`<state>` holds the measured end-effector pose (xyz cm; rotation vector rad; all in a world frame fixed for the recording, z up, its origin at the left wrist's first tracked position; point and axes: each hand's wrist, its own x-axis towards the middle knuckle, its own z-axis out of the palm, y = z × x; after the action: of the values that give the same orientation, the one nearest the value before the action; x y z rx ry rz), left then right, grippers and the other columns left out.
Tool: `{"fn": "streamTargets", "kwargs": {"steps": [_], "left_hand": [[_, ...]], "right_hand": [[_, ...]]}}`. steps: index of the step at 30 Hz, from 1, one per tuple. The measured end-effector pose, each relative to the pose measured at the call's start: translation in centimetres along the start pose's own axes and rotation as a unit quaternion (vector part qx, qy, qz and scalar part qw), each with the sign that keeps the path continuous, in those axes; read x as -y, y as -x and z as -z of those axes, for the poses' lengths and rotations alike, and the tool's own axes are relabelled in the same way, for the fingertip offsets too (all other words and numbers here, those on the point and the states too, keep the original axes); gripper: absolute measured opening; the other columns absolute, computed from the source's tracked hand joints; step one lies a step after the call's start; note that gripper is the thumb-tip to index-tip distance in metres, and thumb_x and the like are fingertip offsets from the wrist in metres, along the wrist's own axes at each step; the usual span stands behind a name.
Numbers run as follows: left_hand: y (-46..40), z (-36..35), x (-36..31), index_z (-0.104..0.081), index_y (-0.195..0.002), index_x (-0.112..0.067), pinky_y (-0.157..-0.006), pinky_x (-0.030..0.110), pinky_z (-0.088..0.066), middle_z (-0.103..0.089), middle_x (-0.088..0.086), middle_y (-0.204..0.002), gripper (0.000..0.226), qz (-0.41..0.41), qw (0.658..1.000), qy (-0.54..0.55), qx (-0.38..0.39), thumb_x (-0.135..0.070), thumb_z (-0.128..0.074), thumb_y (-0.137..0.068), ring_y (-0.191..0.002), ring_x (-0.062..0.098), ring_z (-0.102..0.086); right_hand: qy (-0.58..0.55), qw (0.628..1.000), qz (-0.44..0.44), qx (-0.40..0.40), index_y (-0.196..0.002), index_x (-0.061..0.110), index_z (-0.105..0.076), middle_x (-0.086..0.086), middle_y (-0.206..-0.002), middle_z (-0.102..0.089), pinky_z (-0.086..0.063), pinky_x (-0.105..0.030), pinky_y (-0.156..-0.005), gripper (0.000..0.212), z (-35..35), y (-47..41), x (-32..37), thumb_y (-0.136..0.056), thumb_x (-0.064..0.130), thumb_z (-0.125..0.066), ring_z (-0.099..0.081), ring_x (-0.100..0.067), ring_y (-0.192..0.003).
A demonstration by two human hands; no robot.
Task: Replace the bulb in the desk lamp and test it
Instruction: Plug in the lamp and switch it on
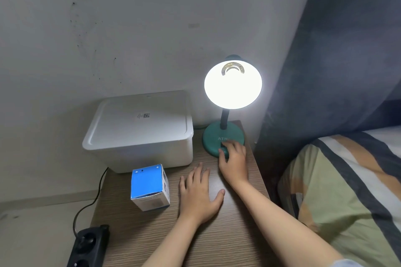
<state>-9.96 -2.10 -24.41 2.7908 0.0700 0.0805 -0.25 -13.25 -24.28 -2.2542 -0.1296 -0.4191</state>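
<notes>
A teal desk lamp (213, 136) stands at the back right of a wooden bedside table (227, 234). Its shade (233, 84) glows bright white, so the bulb inside is lit and lost in the glare. My right hand (234, 159) rests on the front of the lamp's round base, fingers bent over the switch there. My left hand (198, 193) lies flat on the tabletop, fingers spread, holding nothing. A blue and white bulb box (149, 186) sits just left of my left hand.
A white lidded plastic box (138, 130) fills the table's back left. A black power strip (86, 247) with its cable hangs off the table's front left corner. A bed with a striped pillow (347, 191) and a dark curtain (336, 50) are to the right.
</notes>
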Motion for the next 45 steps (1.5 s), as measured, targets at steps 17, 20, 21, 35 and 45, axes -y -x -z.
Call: {"fn": "streamTargets", "kwargs": {"steps": [17, 20, 21, 35, 45], "left_hand": [[0.00, 0.41, 0.14, -0.029, -0.139, -0.026, -0.115, 0.049, -0.010, -0.017, -0.003, -0.155, 0.077, 0.003, 1.000, 0.001, 0.021, -0.068, -0.033, -0.075, -0.140, 0.020, -0.018], [0.01, 0.44, 0.15, -0.028, -0.139, -0.026, -0.116, 0.049, -0.009, -0.017, -0.004, -0.155, 0.077, 0.004, 1.000, 0.001, 0.026, -0.068, -0.033, -0.076, -0.141, 0.019, -0.017], [0.00, 0.46, 0.14, -0.028, -0.139, -0.026, -0.116, 0.049, -0.009, -0.017, -0.003, -0.155, 0.076, 0.005, 1.000, 0.002, 0.026, -0.068, -0.034, -0.076, -0.141, 0.019, -0.016], [-0.13, 0.89, -0.14, -0.030, -0.137, -0.026, -0.115, 0.049, -0.009, -0.018, -0.003, -0.154, 0.074, 0.010, 0.999, 0.011, 0.031, -0.066, -0.038, -0.076, -0.140, 0.019, -0.016], [-0.20, 0.93, -0.23, -0.029, -0.136, -0.026, -0.115, 0.048, -0.008, -0.019, -0.002, -0.154, 0.072, 0.012, 0.999, 0.005, 0.033, -0.066, -0.039, -0.077, -0.141, 0.020, -0.015]], "right_hand": [[0.010, 1.000, 0.000, 0.005, -0.111, 0.006, -0.061, -0.014, -0.113, -0.059, -0.041, -0.037, -0.094, 0.026, -0.05, 0.16, 0.31, -0.086, 0.013, -0.058, -0.046, -0.028, -0.112], [0.012, 1.000, 0.002, 0.003, -0.110, 0.005, -0.061, -0.015, -0.112, -0.060, -0.042, -0.038, -0.093, 0.026, -0.02, 0.21, 0.41, -0.086, 0.013, -0.058, -0.047, -0.029, -0.111], [0.012, 1.000, 0.003, 0.002, -0.110, 0.005, -0.061, -0.015, -0.112, -0.060, -0.042, -0.038, -0.093, 0.025, -0.03, 0.22, 0.40, -0.086, 0.013, -0.058, -0.047, -0.029, -0.111], [0.011, 1.000, 0.003, 0.000, -0.109, 0.005, -0.061, -0.015, -0.112, -0.059, -0.042, -0.039, -0.094, 0.026, -0.22, 0.14, 0.29, -0.085, 0.012, -0.058, -0.046, -0.029, -0.111], [0.012, 1.000, 0.004, 0.004, -0.111, 0.005, -0.061, -0.015, -0.112, -0.059, -0.043, -0.039, -0.093, 0.027, -0.20, 0.12, 0.29, -0.086, 0.013, -0.058, -0.046, -0.028, -0.112]]}}
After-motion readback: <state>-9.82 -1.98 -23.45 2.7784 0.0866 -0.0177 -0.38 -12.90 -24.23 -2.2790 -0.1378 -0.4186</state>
